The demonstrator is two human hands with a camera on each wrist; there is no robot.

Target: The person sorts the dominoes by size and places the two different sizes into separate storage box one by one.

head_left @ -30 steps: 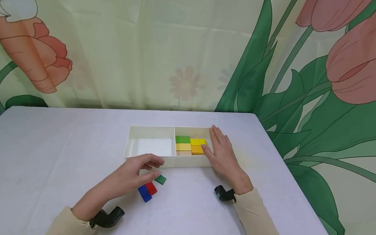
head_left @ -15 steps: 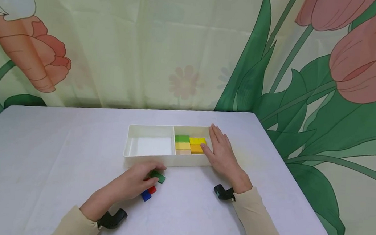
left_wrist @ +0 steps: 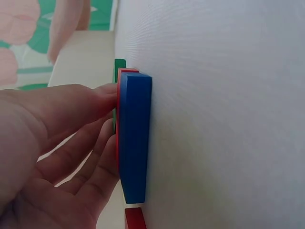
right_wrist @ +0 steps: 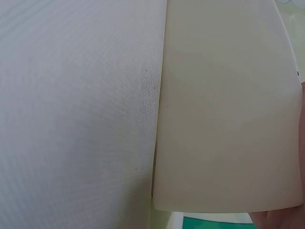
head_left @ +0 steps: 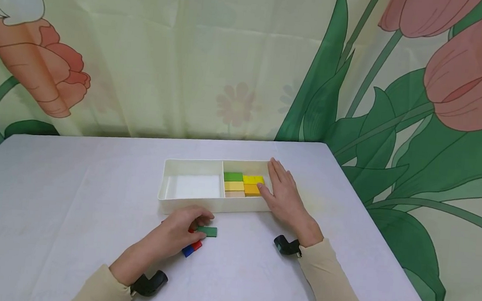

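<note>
My left hand pinches the dark green block between thumb and fingertips, just in front of the white tray. Beside it lie a red block and a blue block, partly under the hand. In the left wrist view the blue block stands nearest the camera, with red and green edges behind it. My right hand rests over the tray's right end, fingers straight, thumb inside. The right compartment holds a light green block and several yellow, orange and beige ones.
The tray's left compartment shows a bare white floor. Another red block lies beyond the blue one's lower end in the left wrist view. A white cloth covers the table; a printed curtain hangs behind.
My left hand has moved slightly right and closed on the dark green block, which has turned from slanted to nearly level. The right hand has stayed on the tray.
</note>
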